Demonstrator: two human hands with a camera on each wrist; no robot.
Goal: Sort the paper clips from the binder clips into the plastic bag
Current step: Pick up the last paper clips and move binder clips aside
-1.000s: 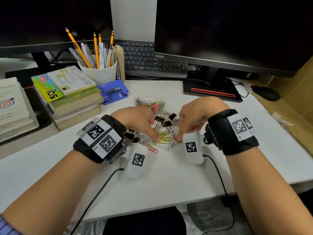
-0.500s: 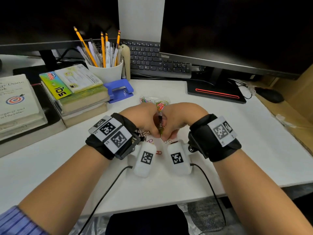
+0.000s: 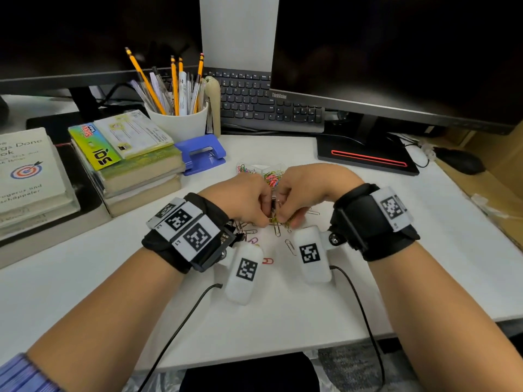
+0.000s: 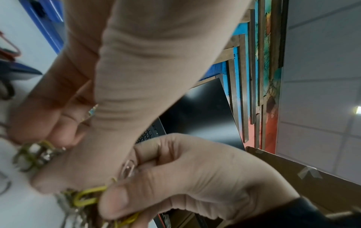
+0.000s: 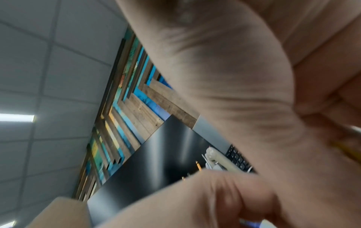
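A tangle of yellow and silver wire paper clips [image 3: 278,220] is pinched between the curled fingertips of the left hand [image 3: 244,198] and right hand [image 3: 304,190], just above loose clips on the white desk [image 3: 424,250], near the clear plastic bag [image 3: 261,171].

Head looks down; wrist cameras close, upward.

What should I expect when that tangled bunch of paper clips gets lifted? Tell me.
The paper clips look like thin bent wire, so probably light. They appear interlinked, so several may dangle together. Both the left hand and right hand pinch them, and loose ones could slip free.
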